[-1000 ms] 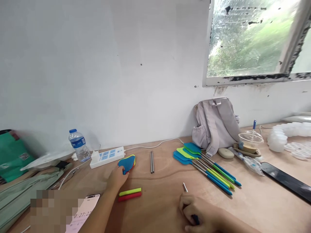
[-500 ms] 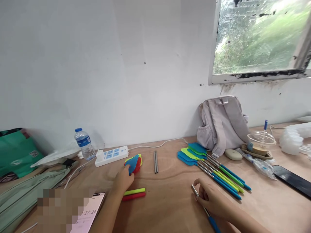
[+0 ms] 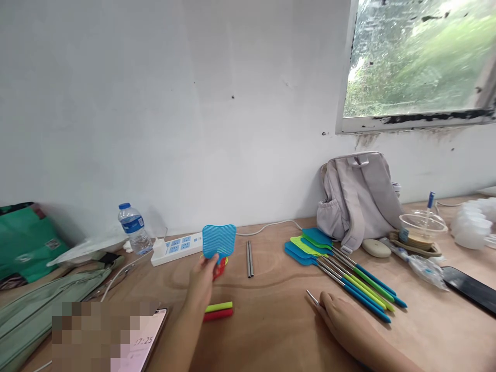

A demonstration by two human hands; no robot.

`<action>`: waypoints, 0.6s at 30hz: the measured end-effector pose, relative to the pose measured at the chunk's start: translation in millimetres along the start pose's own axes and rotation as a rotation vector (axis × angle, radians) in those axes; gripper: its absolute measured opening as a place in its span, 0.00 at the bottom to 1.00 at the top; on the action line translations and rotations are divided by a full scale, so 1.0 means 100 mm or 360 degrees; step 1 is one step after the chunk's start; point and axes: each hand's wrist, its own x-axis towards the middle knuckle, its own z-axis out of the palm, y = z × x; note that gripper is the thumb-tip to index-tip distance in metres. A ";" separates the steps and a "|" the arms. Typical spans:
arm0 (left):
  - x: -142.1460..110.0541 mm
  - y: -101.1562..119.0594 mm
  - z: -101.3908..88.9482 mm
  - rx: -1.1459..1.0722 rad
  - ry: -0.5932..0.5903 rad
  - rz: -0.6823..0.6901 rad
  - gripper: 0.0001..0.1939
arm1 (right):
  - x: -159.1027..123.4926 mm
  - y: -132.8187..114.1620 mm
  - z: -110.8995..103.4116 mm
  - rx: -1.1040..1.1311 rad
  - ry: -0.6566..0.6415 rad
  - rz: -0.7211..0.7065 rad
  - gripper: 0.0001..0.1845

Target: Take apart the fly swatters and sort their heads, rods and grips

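Swatter head point(image 3: 219, 238), blue, at eleven o'clock from the wearer, left grip point(image 3: 201, 281) pinched on its lower edge, best for sparing the mesh; metal rod point(image 3: 311, 296), at one o'clock, right grip point(image 3: 340, 319) clamped round it, tip best left bare.

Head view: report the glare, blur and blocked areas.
Head view, now: the window is washed out by daylight in places; a pixelated block covers the lower left, hiding part of the phone; the wall looks evenly lit, without harsh glare.

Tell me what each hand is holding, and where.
Left hand: blue mesh paddle, by its bottom edge. Right hand: metal rod, just behind its exposed tip.
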 end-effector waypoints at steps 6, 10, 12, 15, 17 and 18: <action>-0.53 0.11 0.57 -0.0769 -0.0207 -0.0305 0.07 | 0.02 -0.41 -0.29 0.0520 0.0059 -0.0448 0.12; -0.73 0.28 0.66 -0.1068 -0.0228 -0.0599 0.08 | 0.03 -0.68 -0.56 0.0486 0.0275 -0.0740 0.16; -0.79 0.33 0.64 -0.1179 -0.0197 -0.0797 0.08 | 0.04 -0.76 -0.66 0.0362 0.0334 -0.0791 0.17; -0.86 0.34 0.60 -0.1211 -0.0114 -0.0916 0.09 | 0.07 -0.81 -0.72 0.0262 0.0381 -0.0832 0.18; -0.90 0.33 0.57 -0.1178 -0.0081 -0.0946 0.09 | 0.08 -0.82 -0.70 0.0238 0.0388 -0.0843 0.18; -0.91 0.32 0.57 -0.1151 -0.0084 -0.0965 0.09 | 0.09 -0.82 -0.68 0.0229 0.0388 -0.0847 0.18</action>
